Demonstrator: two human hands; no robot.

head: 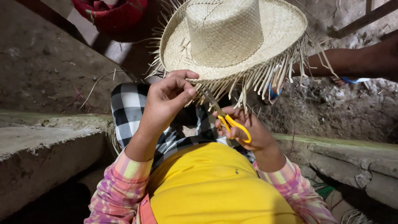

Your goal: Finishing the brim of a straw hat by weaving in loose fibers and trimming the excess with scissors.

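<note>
A pale woven straw hat (232,35) with loose straw ends sticking out around its brim rests over my knees. My left hand (168,99) pinches the near edge of the brim between thumb and fingers. My right hand (244,128) grips yellow-handled scissors (232,122), whose blades point up and left into the fringe of straw ends just under the brim, close to my left fingers.
My lap is covered by black-and-white checked cloth (128,110) and a yellow shirt (211,186). A concrete ledge (45,141) lies at the left and another (352,157) at the right. Another person's leg (356,62) is at the upper right. A red bundle (112,12) sits at the top.
</note>
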